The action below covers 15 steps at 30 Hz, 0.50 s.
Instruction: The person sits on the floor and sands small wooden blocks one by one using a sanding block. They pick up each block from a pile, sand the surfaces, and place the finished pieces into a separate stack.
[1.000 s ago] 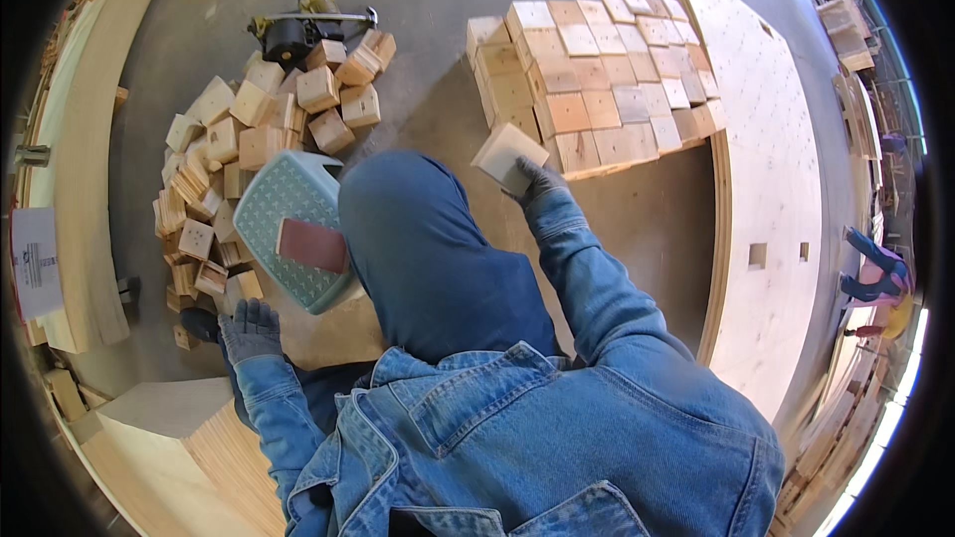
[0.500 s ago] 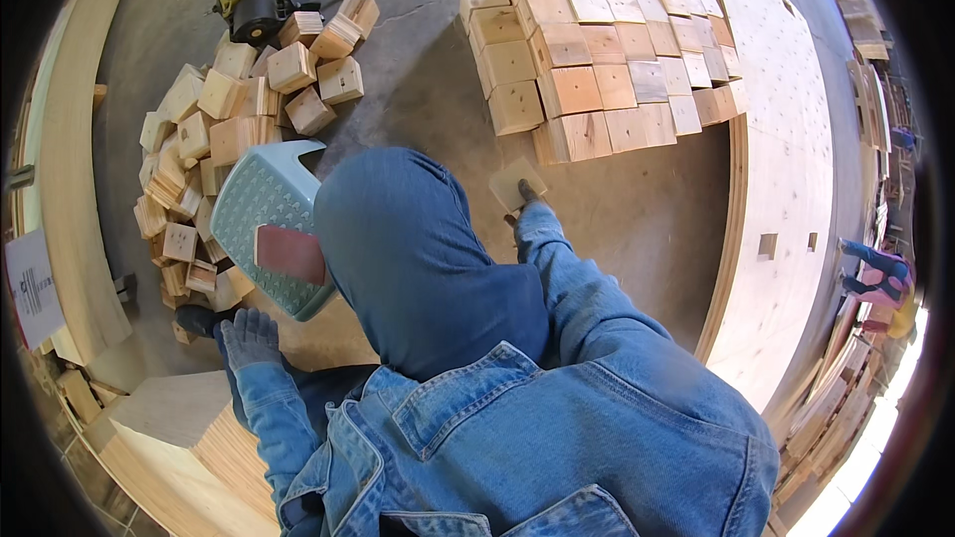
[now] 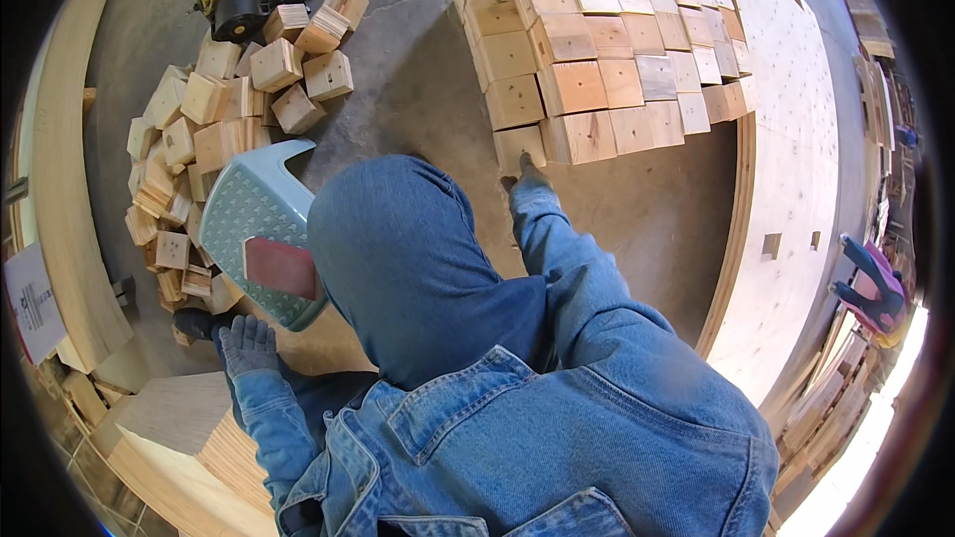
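Note:
My right hand [image 3: 530, 173], in a dark glove, reaches forward with its fingers on a pale wooden block [image 3: 517, 142]. That block sits against the near left corner of the stacked wooden blocks [image 3: 637, 80], in line with their front row. The fingers are partly hidden, but the thumb lies on the block's top. My left hand [image 3: 249, 345], in a grey glove, rests on my leg with its fingers stretched out and holds nothing. Beside it stands a blue-green plastic step stool [image 3: 239, 209] with a reddish-brown flat piece [image 3: 281, 268] on top.
A loose heap of wooden blocks [image 3: 214, 134] lies left of the stool. Beyond it is a black and yellow-green power tool [image 3: 261, 2]. A long pale wooden panel [image 3: 786, 179] borders the right side. A person [image 3: 875, 288] is at the far right.
My right hand has moved the block forward until it meets the corner of the stack. The left hand stays on my leg. The person at the far right has changed posture.

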### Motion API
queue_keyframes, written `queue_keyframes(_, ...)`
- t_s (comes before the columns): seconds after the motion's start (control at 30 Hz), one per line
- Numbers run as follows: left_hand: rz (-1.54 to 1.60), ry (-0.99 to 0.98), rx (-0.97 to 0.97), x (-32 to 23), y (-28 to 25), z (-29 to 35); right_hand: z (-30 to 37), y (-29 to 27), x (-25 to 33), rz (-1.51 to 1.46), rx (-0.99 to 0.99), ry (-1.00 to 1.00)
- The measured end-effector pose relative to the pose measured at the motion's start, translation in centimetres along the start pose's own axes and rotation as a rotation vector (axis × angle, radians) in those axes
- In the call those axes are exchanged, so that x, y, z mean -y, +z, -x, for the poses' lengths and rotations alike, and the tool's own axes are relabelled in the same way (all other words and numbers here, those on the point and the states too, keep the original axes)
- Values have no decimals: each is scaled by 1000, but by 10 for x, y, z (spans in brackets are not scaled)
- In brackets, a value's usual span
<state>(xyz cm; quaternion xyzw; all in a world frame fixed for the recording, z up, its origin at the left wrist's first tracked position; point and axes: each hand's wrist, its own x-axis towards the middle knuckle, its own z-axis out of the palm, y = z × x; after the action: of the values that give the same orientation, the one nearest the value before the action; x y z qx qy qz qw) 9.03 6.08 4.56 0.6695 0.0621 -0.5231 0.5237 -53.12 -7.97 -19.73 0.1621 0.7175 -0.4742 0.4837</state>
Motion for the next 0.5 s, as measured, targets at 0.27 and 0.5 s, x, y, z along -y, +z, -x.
queue_keyframes(0.27, -40, 0, -70, 2, 21, 9, 0, 10, -3, -124, 83, 81)
queue_keyframes(0.5, -30, -1, -53, 3, 26, 7, -10, 3, -7, -16, 152, 104)
